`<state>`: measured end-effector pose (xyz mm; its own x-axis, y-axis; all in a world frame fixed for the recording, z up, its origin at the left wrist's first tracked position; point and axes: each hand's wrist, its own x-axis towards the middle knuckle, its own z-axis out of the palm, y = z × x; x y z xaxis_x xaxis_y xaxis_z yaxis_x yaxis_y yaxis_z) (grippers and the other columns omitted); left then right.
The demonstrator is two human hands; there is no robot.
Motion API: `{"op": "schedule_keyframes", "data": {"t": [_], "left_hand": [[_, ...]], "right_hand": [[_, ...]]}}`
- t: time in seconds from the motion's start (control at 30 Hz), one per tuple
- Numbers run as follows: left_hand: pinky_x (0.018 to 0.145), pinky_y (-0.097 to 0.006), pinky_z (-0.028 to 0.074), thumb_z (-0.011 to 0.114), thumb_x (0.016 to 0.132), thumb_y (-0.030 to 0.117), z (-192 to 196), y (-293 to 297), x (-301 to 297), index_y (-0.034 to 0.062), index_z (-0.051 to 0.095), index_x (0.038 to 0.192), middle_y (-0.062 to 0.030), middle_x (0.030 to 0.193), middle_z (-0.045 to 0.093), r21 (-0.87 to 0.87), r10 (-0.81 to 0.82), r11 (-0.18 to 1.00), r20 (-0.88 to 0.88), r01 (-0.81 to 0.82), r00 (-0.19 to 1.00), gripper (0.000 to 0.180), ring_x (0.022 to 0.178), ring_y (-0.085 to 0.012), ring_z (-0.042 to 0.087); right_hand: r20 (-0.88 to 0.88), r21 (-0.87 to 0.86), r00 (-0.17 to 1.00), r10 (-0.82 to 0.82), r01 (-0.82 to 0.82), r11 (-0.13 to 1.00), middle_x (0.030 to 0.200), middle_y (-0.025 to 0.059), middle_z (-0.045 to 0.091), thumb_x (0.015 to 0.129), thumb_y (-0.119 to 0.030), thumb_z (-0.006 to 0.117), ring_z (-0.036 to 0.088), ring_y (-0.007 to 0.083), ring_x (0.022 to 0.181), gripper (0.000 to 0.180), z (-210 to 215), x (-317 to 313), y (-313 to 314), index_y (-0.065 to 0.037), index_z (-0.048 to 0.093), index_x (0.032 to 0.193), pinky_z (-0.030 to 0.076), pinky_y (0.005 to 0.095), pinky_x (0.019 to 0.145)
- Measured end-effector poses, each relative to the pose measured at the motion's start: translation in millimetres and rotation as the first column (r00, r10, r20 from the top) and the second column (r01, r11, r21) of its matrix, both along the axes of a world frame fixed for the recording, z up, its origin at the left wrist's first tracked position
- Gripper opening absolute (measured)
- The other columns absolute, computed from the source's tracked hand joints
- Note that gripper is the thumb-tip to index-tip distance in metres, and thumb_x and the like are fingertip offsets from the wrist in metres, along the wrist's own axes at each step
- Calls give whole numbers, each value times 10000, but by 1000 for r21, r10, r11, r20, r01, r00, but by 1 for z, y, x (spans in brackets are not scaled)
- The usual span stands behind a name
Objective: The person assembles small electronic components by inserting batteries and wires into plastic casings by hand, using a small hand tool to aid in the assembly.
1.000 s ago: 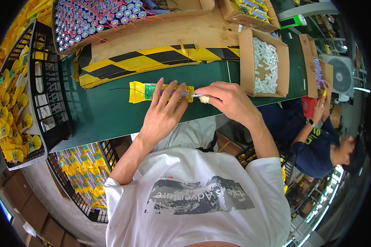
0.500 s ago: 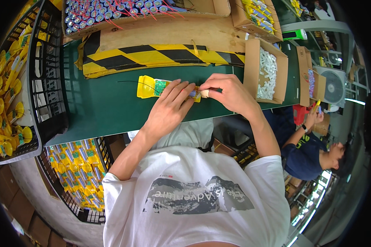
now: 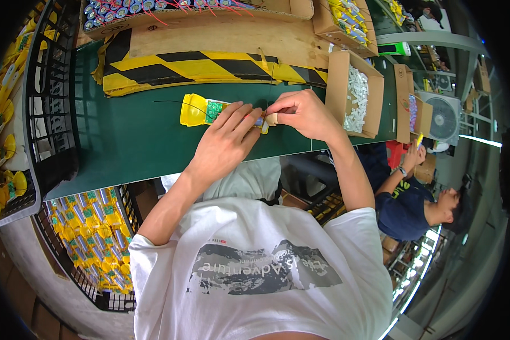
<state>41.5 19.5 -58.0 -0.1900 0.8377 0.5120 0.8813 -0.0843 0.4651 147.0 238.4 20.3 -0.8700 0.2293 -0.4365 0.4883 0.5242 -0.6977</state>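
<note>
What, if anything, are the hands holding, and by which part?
The left hand lies over the middle of the yellow casing, seemingly holding it down. The right hand pinches at the casing's right end; what lies in the pinch cannot be told.

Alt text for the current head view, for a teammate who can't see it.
The left hand lies over a yellow part with a green board on a green table, while the right hand's thumb and forefinger pinch at its right end. Striped tape runs beyond; a carton of white pieces stands right, a black crate left.
</note>
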Motion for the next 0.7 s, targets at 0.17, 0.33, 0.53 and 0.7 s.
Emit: {"op": "schedule_keyframes", "data": {"t": [0.17, 0.33, 0.53, 0.7], "left_hand": [[1186, -494, 463, 711, 824, 127, -1, 1, 1, 37, 741, 1042, -91, 1414, 641, 3, 11, 1000, -19, -11, 1000, 237, 1344, -332, 583], [1182, -490, 466, 710, 823, 129, -2, 0, 3, 25, 739, 1039, -103, 1410, 636, 14, 25, 1000, -12, -25, 1000, 242, 1349, -339, 576], [1179, -490, 468, 705, 823, 133, -2, 0, 1, 9, 736, 1038, -117, 1391, 629, 47, 7, 999, 1, -7, 1000, 250, 1349, -339, 570], [1181, -494, 468, 708, 806, 136, -3, -2, -1, 5, 729, 1007, -126, 1392, 628, 25, 14, 1000, -6, -14, 1000, 241, 1346, -338, 572]], "right_hand": [[37, 65, 998, -49, 47, 997, 915, 85, 778, 882, 22, 756, 722, 120, 824, 169, 6, -4, -12, 55, 793, 1044, 584, 264, 759], [-104, 69, 988, -114, 122, 990, 873, 113, 785, 868, -8, 803, 741, 154, 767, 132, 6, 6, -23, 29, 798, 994, 604, 295, 760], [-359, 42, 923, -137, 162, 986, 980, 96, 770, 818, 53, 824, 734, 147, 831, 163, -10, 37, -30, -12, 825, 967, 594, 278, 769], [-428, 100, 899, -87, 142, 985, 973, 90, 760, 770, 79, 825, 745, 186, 864, 216, -20, 39, -34, -31, 835, 956, 584, 296, 782]]}}
